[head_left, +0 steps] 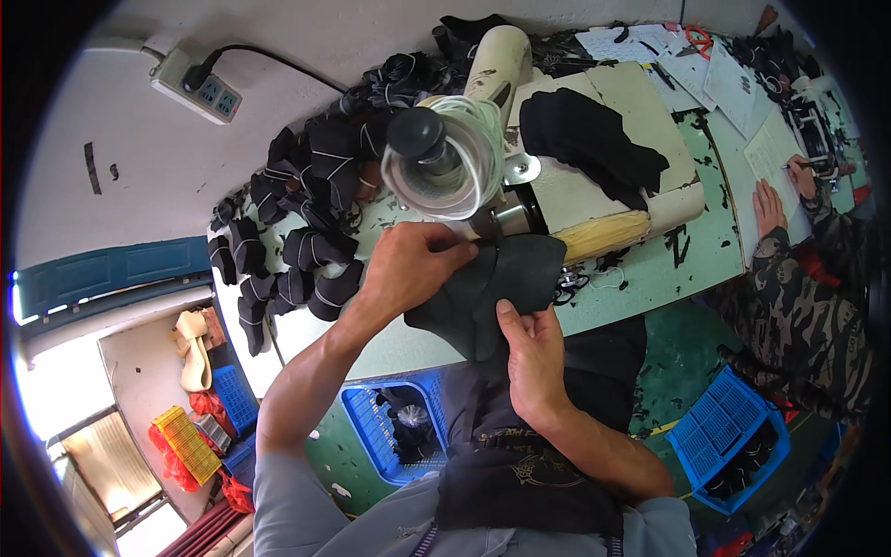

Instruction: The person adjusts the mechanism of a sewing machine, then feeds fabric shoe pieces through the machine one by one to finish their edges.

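Observation:
A dark grey-black piece of cloth (501,288) is stretched between my two hands at the near side of a cream sewing machine (670,125). My left hand (408,269) pinches its upper left part, close under the machine's head, with the fingertips bent down. Lower on the right edge, my right hand (534,367) grips the cloth, thumb on top and fingers partly hidden beneath. The cloth's far edge lies by the metal cylinder part (513,220); the needle area is hidden. Above it sits a coil of pale tubing or cord (483,139) around a black knob (416,134).
Black sewn pieces with pale seams (316,246) pile up left of the machine. Black cloth (589,139) lies on the machine bed. Blue baskets (348,408) (715,436) stand on the floor. At right, another person's hand (768,206) rests on paper. A power strip (195,85) hangs on the wall.

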`<state>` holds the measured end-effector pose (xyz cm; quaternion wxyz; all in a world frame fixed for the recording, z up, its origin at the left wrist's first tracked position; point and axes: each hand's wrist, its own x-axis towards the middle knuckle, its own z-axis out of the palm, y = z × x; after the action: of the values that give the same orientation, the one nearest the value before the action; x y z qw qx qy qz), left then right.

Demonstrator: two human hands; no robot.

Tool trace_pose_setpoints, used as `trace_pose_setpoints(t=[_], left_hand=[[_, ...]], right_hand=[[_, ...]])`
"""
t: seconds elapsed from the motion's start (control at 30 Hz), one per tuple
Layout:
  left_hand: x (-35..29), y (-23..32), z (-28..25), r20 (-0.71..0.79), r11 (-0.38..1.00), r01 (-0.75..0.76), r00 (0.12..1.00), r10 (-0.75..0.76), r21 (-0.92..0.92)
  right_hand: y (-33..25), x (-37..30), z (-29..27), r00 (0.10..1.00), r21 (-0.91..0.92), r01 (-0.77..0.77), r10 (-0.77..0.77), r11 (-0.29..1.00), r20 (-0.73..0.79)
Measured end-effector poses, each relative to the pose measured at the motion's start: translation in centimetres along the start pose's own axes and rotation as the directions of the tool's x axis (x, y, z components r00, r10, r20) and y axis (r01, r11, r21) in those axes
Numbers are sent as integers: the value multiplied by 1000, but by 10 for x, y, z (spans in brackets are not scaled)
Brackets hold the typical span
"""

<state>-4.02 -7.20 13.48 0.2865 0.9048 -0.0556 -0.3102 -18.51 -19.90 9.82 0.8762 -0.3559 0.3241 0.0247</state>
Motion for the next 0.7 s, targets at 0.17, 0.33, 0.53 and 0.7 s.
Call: trace_pose_setpoints(t=[0.17, 0.33, 0.53, 0.7], left_hand=[[2, 3, 2, -31, 998, 0, 1000, 2, 68], [1, -1, 4, -38, 942, -112, 994, 106, -316], [2, -1, 6, -25, 998, 53, 998, -53, 15], [2, 2, 5, -32, 998, 45, 998, -47, -44]], right_hand=[[-4, 4, -2, 1000, 15, 29, -29, 999, 0], [-7, 7, 1, 994, -10, 49, -49, 999, -97], [-10, 7, -5, 985, -105, 33, -50, 994, -162], [-11, 9, -5, 986, -32, 36, -41, 999, -162]])
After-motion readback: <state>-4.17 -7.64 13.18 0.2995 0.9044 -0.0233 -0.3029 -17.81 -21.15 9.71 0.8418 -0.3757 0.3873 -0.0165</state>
